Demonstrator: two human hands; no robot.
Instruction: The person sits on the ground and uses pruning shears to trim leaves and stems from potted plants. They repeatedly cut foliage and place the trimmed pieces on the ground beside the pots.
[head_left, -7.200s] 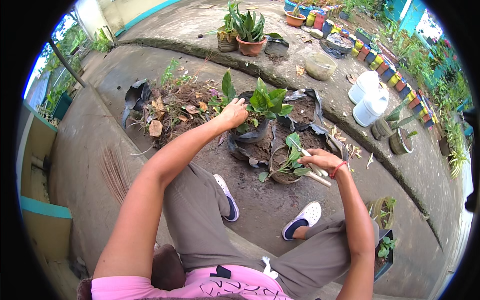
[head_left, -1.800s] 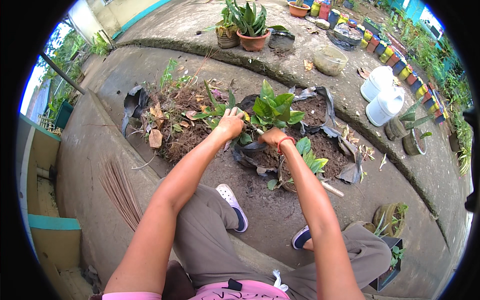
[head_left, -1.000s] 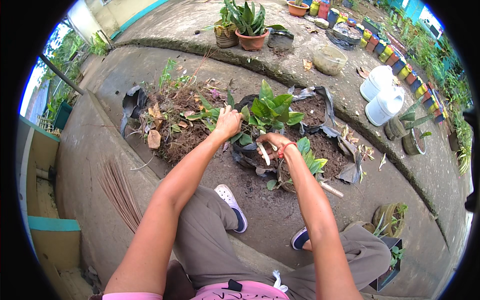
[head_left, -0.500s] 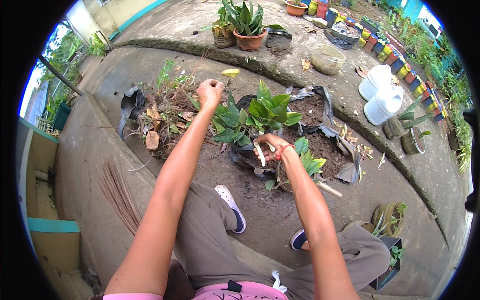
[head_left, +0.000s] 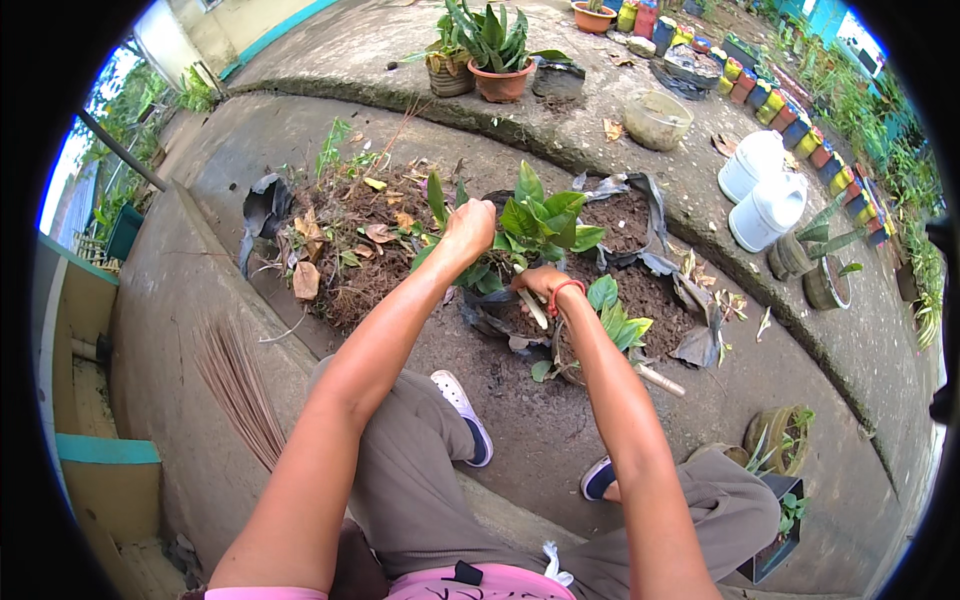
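A leafy green plant (head_left: 541,217) stands in a torn black plastic grow bag of soil in front of me. My left hand (head_left: 470,230) is closed among its left-hand leaves; what the fingers hold, if anything, is hidden. Low at the plant's base, my right hand (head_left: 541,281) wears a red band at the wrist. A pale, stick-like piece (head_left: 533,308) is gripped in it and points down toward me. A smaller plant with yellow-edged leaves (head_left: 622,325) grows just right of that hand.
A heap of dry leaves and roots (head_left: 345,235) lies left of the plant. Dark soil (head_left: 655,300) in torn plastic is at the right. Beyond the ledge stand potted plants (head_left: 500,80), a cloudy basin (head_left: 657,120) and white jugs (head_left: 768,210). A stick broom (head_left: 240,390) lies left.
My left hand has come down and right, into the leaves. A yellow leaf that was in the air beside it now lies on the heap. My right hand has moved slightly toward the plant's base.
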